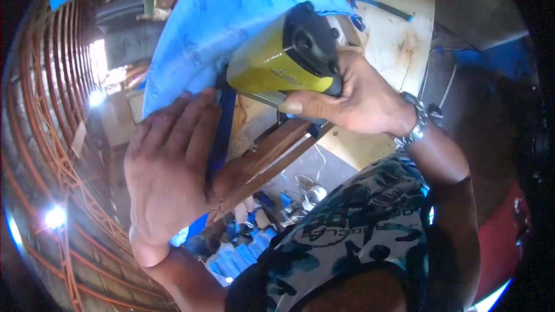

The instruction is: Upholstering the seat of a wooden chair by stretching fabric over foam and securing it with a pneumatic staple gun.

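Note:
My right hand [358, 95] grips a yellow and black staple gun [286, 55], its nose pressed toward the edge of a blue fabric sheet [231, 6]. My left hand [170, 167] lies flat with fingers together, pressing the blue fabric down over a wooden frame rail [272, 159]. The gun sits just right of my left fingertips. A metal watch [415, 121] is on my right wrist. The gun's tip is hidden behind its body.
A plywood board [399, 34] lies behind, with a blue-handled tool [378, 3] on it. Curved orange-brown frames [52, 110] are stacked at the left. Blue scraps and clutter [243, 248] lie on the floor below.

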Action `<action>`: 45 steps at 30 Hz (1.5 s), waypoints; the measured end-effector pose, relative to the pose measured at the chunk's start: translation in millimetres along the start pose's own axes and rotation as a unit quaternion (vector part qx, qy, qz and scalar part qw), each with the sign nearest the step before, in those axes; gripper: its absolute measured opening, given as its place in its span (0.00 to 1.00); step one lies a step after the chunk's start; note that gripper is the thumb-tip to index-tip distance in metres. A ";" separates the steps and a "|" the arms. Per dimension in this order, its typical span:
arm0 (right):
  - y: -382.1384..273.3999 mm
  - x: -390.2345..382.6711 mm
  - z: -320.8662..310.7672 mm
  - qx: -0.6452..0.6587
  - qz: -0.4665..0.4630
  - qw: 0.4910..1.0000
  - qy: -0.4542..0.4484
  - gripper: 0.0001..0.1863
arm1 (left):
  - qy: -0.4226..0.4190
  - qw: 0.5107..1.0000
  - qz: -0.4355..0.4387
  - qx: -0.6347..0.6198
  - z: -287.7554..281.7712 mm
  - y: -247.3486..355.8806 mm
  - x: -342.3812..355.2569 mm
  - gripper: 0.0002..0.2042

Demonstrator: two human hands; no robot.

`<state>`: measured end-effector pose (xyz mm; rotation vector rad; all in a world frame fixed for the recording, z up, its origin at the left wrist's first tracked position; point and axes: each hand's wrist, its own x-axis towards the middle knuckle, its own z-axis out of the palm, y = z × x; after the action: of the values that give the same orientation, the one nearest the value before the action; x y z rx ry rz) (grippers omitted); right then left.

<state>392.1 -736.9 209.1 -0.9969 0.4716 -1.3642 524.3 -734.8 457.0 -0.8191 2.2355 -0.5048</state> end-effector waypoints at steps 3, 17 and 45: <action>-2.2 -17.9 -21.8 0.017 0.026 0.999 -0.024 0.21 | 0.005 0.990 -0.057 -0.125 -7.1 -4.6 1.7 0.21; 4.8 -35.6 0.8 0.110 0.043 0.992 -0.042 0.27 | 0.083 0.904 -0.137 -0.396 38.1 -32.3 9.7 0.17; -19.4 -25.0 22.9 0.004 0.056 0.998 -0.016 0.23 | 0.126 0.938 -0.067 -0.314 52.9 -44.6 7.3 0.19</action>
<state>393.8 -704.3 230.5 -0.9698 0.4898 -1.2464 576.6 -778.3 442.1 -1.2927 2.6312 0.0749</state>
